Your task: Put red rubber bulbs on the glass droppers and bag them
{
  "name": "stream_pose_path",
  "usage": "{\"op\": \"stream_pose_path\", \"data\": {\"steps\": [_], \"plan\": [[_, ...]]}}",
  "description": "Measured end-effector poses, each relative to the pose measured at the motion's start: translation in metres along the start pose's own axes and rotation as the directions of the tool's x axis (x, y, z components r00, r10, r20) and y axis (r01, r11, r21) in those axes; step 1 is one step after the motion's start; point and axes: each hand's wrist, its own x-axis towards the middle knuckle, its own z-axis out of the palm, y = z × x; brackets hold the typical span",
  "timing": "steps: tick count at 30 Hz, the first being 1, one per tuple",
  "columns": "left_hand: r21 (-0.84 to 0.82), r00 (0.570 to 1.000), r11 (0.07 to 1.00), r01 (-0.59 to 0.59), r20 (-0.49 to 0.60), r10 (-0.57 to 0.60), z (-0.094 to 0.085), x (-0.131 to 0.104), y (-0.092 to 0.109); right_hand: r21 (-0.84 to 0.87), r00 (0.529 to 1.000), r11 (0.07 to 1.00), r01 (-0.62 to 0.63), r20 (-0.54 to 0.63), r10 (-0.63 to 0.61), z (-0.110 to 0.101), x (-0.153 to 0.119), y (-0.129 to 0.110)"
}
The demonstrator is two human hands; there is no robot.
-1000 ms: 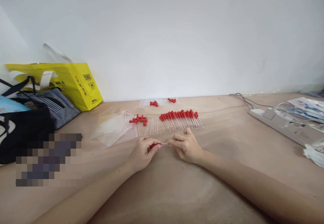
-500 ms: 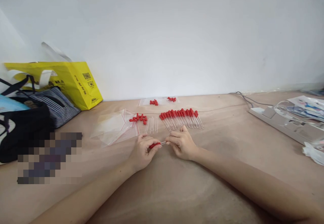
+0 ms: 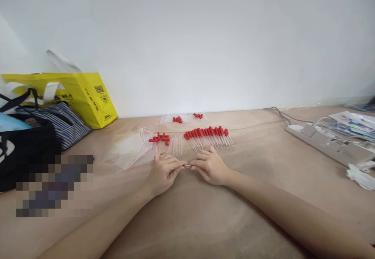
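My left hand [image 3: 166, 173] is closed around a red rubber bulb [image 3: 184, 166], of which only the end shows. Between the hands runs a short stretch of clear glass tube [image 3: 188, 166], its other end pinched in my right hand [image 3: 211, 167]. Just beyond the right hand lies a slanted row of clear droppers with red bulbs [image 3: 208, 133]. Several bare clear tubes [image 3: 177, 145] lie left of that row, beside a small heap of loose red bulbs [image 3: 160, 138] on clear zip bags [image 3: 131, 147].
Farther back, another clear bag [image 3: 166, 119] bears two small groups of red bulbs. At left stand a yellow bag [image 3: 96, 99], a striped pouch [image 3: 72, 126] and a black bag [image 3: 32, 149]. A power strip [image 3: 322, 142] with cables and crumpled tissue [image 3: 360, 177] lie at right.
The fingers of my left hand have shifted over the red bulb, so less of it shows. My right hand still pinches the tube. The whole view has shifted slightly.
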Motion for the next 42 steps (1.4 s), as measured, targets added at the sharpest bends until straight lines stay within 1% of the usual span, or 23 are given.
{"op": "stream_pose_path", "data": {"steps": [3, 6, 8, 10, 11, 12, 14, 16, 17, 19, 20, 22, 24, 29, 33, 35, 37, 39, 41, 42], "plan": [[0.022, 1.000, 1.000, 0.017, -0.006, -0.016, 0.001, -0.002, -0.002, -0.076, 1.000, 0.997, 0.012, 0.002, -0.012, -0.003, -0.002, -0.002], [0.016, 0.999, 0.999, 0.032, -0.035, -0.032, 0.003, -0.004, -0.004, -0.102, 0.999, 0.994, -0.032, 0.016, 0.034, -0.002, -0.003, -0.003], [0.014, 0.993, 0.998, 0.059, -0.105, -0.057, 0.003, -0.004, -0.006, -0.092, 0.995, 0.991, -0.094, 0.019, 0.096, -0.001, -0.002, 0.000], [0.009, 0.974, 0.993, 0.118, -0.196, -0.114, 0.002, -0.003, -0.008, -0.066, 0.974, 0.971, -0.228, -0.008, 0.228, -0.001, 0.001, 0.007], [0.003, 0.961, 0.988, 0.157, -0.233, -0.152, 0.001, -0.003, -0.010, -0.046, 0.946, 0.945, -0.324, -0.031, 0.322, -0.001, 0.004, 0.012], [-0.003, 0.947, 0.980, 0.198, -0.257, -0.192, 0.000, -0.002, -0.011, -0.025, 0.904, 0.904, -0.426, -0.056, 0.425, -0.001, 0.007, 0.019], [-0.005, 0.926, 0.961, 0.277, -0.264, -0.268, -0.001, -0.002, -0.012, -0.001, 0.785, 0.789, -0.614, -0.097, 0.611, -0.002, 0.015, 0.033], [0.020, 0.918, 0.944, 0.331, -0.240, -0.317, -0.001, -0.001, -0.013, -0.016, 0.670, 0.674, -0.739, -0.131, 0.731, -0.001, 0.025, 0.045], [0.036, 0.918, 0.938, 0.344, -0.224, -0.328, -0.001, -0.001, -0.013, -0.030, 0.623, 0.626, -0.779, -0.142, 0.769, 0.000, 0.029, 0.051], [0.065, 0.920, 0.934, 0.352, -0.205, -0.333, -0.001, -0.001, -0.013, -0.056, 0.558, 0.557, -0.829, -0.145, 0.817, 0.004, 0.036, 0.058], [0.073, 0.922, 0.933, 0.352, -0.200, -0.332, 0.000, -0.001, -0.013, -0.067, 0.539, 0.536, -0.842, -0.141, 0.830, 0.007, 0.038, 0.059], [0.081, 0.924, 0.932, 0.352, -0.191, -0.332, 0.000, -0.002, -0.014, -0.083, 0.519, 0.513, -0.855, -0.129, 0.845, 0.012, 0.040, 0.061], [0.082, 0.924, 0.931, 0.356, -0.180, -0.338, 0.000, -0.002, -0.015, -0.086, 0.512, 0.505, -0.859, -0.126, 0.850, 0.015, 0.040, 0.060], [0.074, 0.919, 0.922, 0.380, -0.141, -0.368, -0.001, 0.000, -0.015, -0.070, 0.512, 0.507, -0.859, -0.104, 0.853, 0.019, 0.040, 0.057], [0.097, 0.906, 0.906, 0.412, -0.149, -0.396, -0.001, 0.000, -0.012, -0.087, 0.493, 0.486, -0.870, -0.097, 0.865, 0.019, 0.041, 0.056], [0.124, 0.896, 0.893, 0.433, -0.167, -0.411, 0.000, -0.001, -0.010, -0.094, 0.497, 0.489, -0.867, -0.119, 0.860, 0.017, 0.040, 0.055], [0.152, 0.885, 0.877, 0.456, -0.184, -0.429, 0.000, -0.001, -0.010, -0.097, 0.540, 0.531, -0.842, -0.151, 0.828, 0.016, 0.040, 0.050], [0.192, 0.879, 0.862, 0.469, -0.200, -0.433, -0.003, 0.002, -0.016, -0.096, 0.607, 0.600, -0.794, -0.170, 0.776, 0.016, 0.042, 0.042], [0.258, 0.881, 0.846, 0.467, -0.218, -0.420, -0.010, 0.007, -0.028, -0.093, 0.672, 0.667, -0.740, -0.154, 0.724, 0.018, 0.047, 0.031], [0.303, 0.884, 0.833, 0.463, -0.233, -0.406, -0.015, 0.012, -0.037, -0.092, 0.696, 0.690, -0.718, -0.135, 0.706, 0.020, 0.051, 0.025]]}}
